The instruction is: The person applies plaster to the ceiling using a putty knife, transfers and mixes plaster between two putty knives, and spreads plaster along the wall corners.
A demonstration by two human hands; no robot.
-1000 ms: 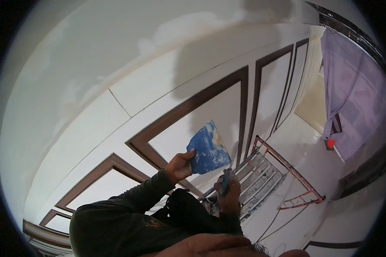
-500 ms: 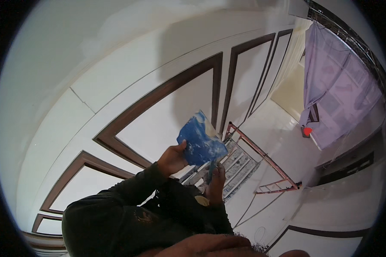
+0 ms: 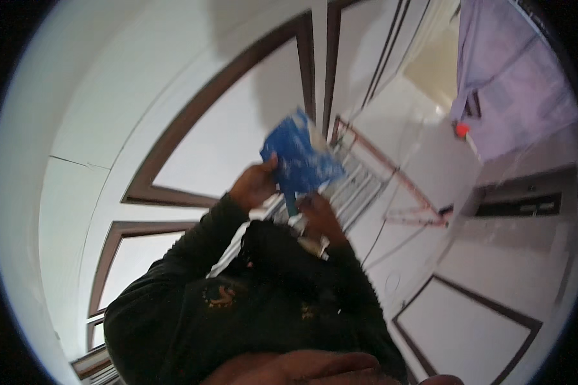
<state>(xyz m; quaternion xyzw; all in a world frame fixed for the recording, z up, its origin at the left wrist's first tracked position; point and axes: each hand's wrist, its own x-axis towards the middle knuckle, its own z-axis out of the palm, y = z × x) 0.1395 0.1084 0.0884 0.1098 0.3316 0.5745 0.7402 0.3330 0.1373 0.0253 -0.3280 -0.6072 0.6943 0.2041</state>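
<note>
My left hand point(image 3: 253, 185) grips the left edge of a flat blue putty board point(image 3: 305, 157), its thumb on the face. Whitish putty smears the board, thickest along its upper right edge. A narrow teal strip point(image 3: 290, 203), like a tool handle, sticks out below the board between my hands. Just right of the strip, below the board's lower edge, my right hand point(image 3: 319, 215) is curled and blurred; what it holds, if anything, cannot be made out. Dark sleeves cover both forearms.
Beyond my hands stands a scaffold with a reddish frame point(image 3: 392, 160) and a slatted, stained platform point(image 3: 363, 192). Pale walls carry brown moulding frames point(image 3: 167, 160). A lilac sheet point(image 3: 514, 83) hangs at the far right, near a small red object point(image 3: 461, 131).
The view has shifted, so the scaffold and walls sit higher in the picture. The teal strip, earlier against my right fingers, now shows farther left. My left hand keeps the board.
</note>
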